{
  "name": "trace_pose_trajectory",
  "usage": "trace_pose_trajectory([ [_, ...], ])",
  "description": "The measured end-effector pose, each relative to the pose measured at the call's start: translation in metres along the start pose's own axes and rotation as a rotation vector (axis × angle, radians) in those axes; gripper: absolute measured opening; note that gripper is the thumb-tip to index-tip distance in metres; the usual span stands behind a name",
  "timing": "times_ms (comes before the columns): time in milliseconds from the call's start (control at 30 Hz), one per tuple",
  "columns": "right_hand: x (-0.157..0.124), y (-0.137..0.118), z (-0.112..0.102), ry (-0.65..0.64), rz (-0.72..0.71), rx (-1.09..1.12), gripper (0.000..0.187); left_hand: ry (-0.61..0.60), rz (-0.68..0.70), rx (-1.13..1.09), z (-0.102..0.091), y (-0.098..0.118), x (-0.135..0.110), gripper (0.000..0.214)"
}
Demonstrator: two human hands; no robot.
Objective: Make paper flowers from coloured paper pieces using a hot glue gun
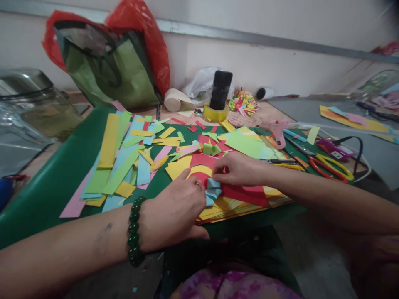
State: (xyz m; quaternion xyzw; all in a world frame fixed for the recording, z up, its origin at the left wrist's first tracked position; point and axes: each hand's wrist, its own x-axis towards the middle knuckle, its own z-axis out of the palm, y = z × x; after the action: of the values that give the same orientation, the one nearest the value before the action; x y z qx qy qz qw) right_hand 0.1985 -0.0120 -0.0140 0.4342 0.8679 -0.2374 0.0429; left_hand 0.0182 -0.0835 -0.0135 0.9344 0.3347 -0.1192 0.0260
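My right hand (pixel 237 169) pinches the upper end of a light-blue folded paper strip (pixel 213 192), its fingertips pressed together. My left hand (pixel 176 203) lies over the papers with thumb and index finger stretched out, its fingers touching a red paper piece (pixel 202 177) beside the strip. A yellow curved paper band (pixel 199 168) arches above that piece. Under both hands is a stack of coloured paper sheets (pixel 230 212), red and yellow on top. A curled green paper strip (pixel 210 148) sits just beyond my hands. My left palm hides part of the stack.
Cut paper strips (pixel 109 141) cover the left of the green mat (pixel 40 182). On the right lie a pink glue gun (pixel 276 132), scissors (pixel 324 160) and a purple device (pixel 336 149) with a cable. Behind stand a phone (pixel 220 89), a green bag (pixel 107 70) and a glass jug (pixel 34 108).
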Motion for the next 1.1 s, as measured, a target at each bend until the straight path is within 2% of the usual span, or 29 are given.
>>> trace_pose_trajectory([
  [100,-0.005,-0.002,-0.001,0.112,-0.027,-0.117,0.02,0.04,0.001,-0.013,0.002,0.0,0.0,0.058],
  [167,-0.009,-0.004,-0.001,0.141,-0.111,-0.183,0.023,0.065,0.009,-0.014,0.004,-0.001,-0.001,0.059],
  [267,-0.014,-0.008,0.0,0.098,-0.26,-0.319,0.027,0.127,0.024,-0.009,0.009,-0.003,-0.001,0.062],
  [367,-0.015,-0.013,0.001,0.043,-0.299,-0.419,0.025,0.172,0.033,-0.01,0.01,-0.003,-0.002,0.063],
  [533,-0.013,-0.015,-0.002,-0.055,-0.342,-0.492,0.023,0.081,0.018,0.018,0.005,-0.002,-0.001,0.06],
  [667,-0.012,-0.012,-0.003,-0.058,-0.419,-0.554,0.021,0.105,0.012,-0.017,0.004,-0.002,0.0,0.06],
  [867,-0.013,-0.014,-0.001,-0.061,-0.391,-0.543,0.017,0.09,0.007,-0.018,0.003,-0.001,-0.001,0.061],
  [1000,-0.013,-0.015,-0.003,-0.039,-0.355,-0.542,0.021,0.079,-0.003,-0.028,0.004,-0.002,-0.001,0.06],
  [1100,-0.013,-0.017,-0.004,-0.037,-0.362,-0.56,0.025,0.114,-0.002,-0.035,0.005,-0.002,-0.002,0.059],
])
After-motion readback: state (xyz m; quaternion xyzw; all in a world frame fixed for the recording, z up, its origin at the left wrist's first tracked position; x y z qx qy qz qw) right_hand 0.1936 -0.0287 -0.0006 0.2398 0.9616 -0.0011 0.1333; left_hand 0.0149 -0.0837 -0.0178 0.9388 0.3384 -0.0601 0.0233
